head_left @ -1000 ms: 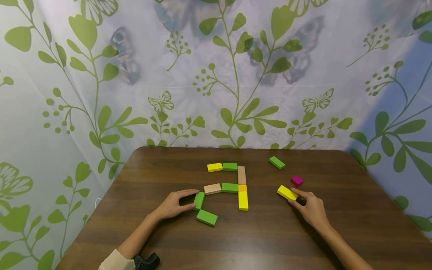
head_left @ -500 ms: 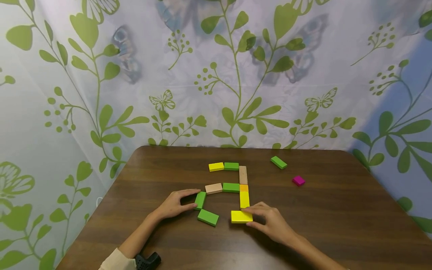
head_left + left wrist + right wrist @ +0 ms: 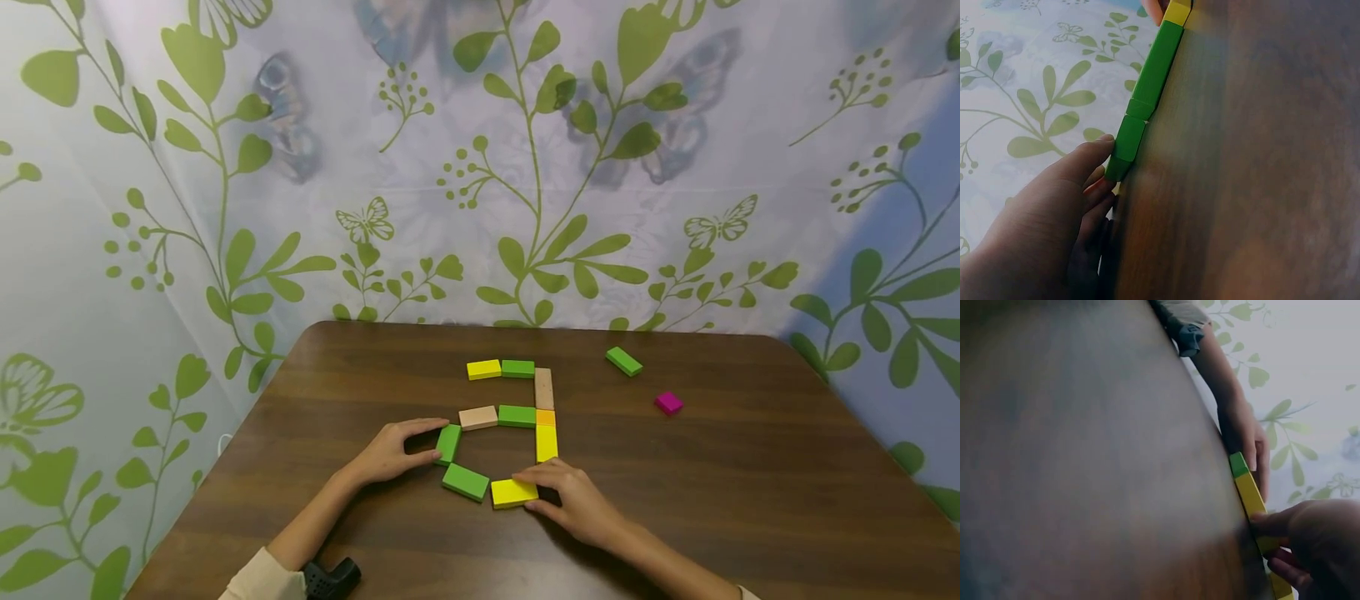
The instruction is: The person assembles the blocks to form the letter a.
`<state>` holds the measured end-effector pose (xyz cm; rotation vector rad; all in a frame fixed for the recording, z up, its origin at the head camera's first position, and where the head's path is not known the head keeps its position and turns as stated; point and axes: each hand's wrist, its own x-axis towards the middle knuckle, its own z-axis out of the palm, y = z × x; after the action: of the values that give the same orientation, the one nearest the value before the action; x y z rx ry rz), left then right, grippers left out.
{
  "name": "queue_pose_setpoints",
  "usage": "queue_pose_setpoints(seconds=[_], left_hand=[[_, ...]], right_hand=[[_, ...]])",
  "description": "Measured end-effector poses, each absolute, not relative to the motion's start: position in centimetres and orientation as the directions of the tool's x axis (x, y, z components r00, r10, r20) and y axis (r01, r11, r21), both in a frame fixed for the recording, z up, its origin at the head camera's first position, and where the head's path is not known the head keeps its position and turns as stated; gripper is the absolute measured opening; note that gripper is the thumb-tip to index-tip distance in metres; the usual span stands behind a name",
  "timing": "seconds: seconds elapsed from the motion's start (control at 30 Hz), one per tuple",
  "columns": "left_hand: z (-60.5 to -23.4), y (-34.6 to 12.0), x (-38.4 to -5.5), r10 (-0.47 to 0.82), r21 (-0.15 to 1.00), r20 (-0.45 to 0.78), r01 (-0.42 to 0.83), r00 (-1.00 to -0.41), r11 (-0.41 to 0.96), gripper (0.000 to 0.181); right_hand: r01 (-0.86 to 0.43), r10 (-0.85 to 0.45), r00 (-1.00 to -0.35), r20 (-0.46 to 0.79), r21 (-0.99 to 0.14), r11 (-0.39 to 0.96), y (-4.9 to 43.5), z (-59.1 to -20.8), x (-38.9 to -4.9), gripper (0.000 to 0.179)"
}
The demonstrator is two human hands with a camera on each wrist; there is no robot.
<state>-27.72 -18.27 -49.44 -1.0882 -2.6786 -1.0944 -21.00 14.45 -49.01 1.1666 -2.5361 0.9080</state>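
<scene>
Several wooden blocks lie on a brown table in a loop with an arm at the top. My left hand [image 3: 396, 451] holds the green block [image 3: 448, 444] on the loop's left side, thumb and index finger at its edges. In the left wrist view, the thumb touches the end of that green block [image 3: 1127, 140]. My right hand [image 3: 579, 502] pinches a yellow block [image 3: 512, 493] between thumb and fingers at its right end. That block sits at the loop's bottom, just right of another green block [image 3: 465, 482]. A second yellow block [image 3: 547, 442] stands above the right fingers.
A tan block [image 3: 478, 417] and a green block [image 3: 517, 416] form the loop's top. Off to the right lie a loose green block [image 3: 624, 361] and a small magenta block [image 3: 669, 403]. A patterned curtain [image 3: 420, 167] hangs behind the table [image 3: 675, 500].
My right hand has carried the yellow block leftward from the table's right side to the loop's bottom, beside the lower green block. The left hand has stayed at its green block.
</scene>
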Motion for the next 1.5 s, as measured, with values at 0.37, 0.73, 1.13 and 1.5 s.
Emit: queue_pose_setpoints(seconds=[0.37,0.73,1.13,1.5], left_hand=[[-49.3,-18.3,-27.7,0.587,0.604,0.279,0.614,-0.760,0.508,0.052],[-49.2,-18.4,-27.9,0.590,0.604,0.272,0.612,-0.760,0.510,0.054],[-49.4,-18.4,-28.0,0.594,0.604,0.275,0.616,-0.756,0.505,0.053],[-49.6,-18.5,-28.0,0.591,0.601,0.276,0.616,-0.758,0.509,0.053]], right_hand=[[-0.696,-0.574,-0.715,0.398,-0.481,0.533,14.1,-49.1,-20.9,0.037],[-0.708,-0.577,-0.704,0.414,-0.473,0.525,14.1,-49.2,-21.1,0.037],[-0.671,-0.471,-0.739,0.482,-0.463,0.579,15.9,-47.9,-22.0,0.044],[-0.520,-0.152,-0.759,0.633,-0.449,0.727,23.8,-47.0,-27.2,0.044]])
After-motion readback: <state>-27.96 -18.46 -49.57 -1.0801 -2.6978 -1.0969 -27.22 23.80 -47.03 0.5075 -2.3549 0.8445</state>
